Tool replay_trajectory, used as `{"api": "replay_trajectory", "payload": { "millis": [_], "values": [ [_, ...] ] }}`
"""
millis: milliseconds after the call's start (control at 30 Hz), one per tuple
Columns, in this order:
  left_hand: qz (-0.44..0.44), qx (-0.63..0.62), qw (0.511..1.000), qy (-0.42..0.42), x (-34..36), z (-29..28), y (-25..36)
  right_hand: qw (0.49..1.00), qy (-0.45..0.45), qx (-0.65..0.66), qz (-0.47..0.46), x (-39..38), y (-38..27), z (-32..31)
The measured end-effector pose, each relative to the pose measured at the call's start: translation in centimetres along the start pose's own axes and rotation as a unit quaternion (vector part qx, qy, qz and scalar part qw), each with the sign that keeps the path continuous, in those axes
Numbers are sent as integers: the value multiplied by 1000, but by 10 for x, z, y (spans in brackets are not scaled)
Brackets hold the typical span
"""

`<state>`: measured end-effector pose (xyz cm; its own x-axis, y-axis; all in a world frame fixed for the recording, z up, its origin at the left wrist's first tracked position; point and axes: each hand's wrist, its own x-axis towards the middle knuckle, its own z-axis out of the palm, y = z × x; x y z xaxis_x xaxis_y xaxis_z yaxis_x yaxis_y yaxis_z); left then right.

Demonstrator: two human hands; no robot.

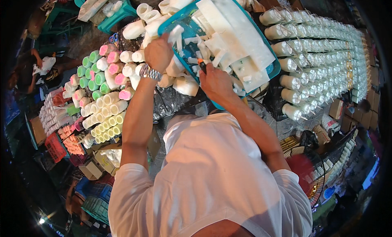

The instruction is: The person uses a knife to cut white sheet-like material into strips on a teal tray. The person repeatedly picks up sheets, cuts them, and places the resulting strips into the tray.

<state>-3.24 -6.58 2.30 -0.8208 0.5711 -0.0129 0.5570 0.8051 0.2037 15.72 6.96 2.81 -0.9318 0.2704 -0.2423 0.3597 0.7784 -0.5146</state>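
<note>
My left hand (158,54), with a metal watch on its wrist, is at the left rim of a teal plastic tray (274,67), fingers curled beside small white strips (177,32); whether they grip one I cannot make out. My right hand (214,82) is closed on an orange-and-black tool (201,64), probably a cutter, held over white offcuts in the tray. Large flat white wax-like slabs (241,36) fill the tray's right part, with broken pieces around them.
Rows of white candles with wicks (302,47) stand to the right. Pink, green (85,71) and cream (110,99) cylinders crowd the left. A teal stool (116,18) is behind. A wire-caged fan (304,173) sits lower right. Another person (34,69) is at far left.
</note>
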Motion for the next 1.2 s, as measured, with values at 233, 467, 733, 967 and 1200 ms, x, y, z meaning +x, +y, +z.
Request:
{"api": "replay_trajectory", "payload": {
  "millis": [233,467,733,967,1200],
  "values": [
    [29,-86,995,45,45,-15,-51,999,-11,-33,-38,67,-30,49],
    [173,34,983,-44,69,-3,-55,989,-62,-49,122,97,-35,8],
    [211,-21,973,-86,94,34,-75,989,81,-24,119,88,-23,40],
    [206,13,971,-123,90,24,-54,987,138,16,77,107,-51,43],
    [204,4,973,-104,90,37,-59,993,53,-12,109,123,-43,58]
  ]
}}
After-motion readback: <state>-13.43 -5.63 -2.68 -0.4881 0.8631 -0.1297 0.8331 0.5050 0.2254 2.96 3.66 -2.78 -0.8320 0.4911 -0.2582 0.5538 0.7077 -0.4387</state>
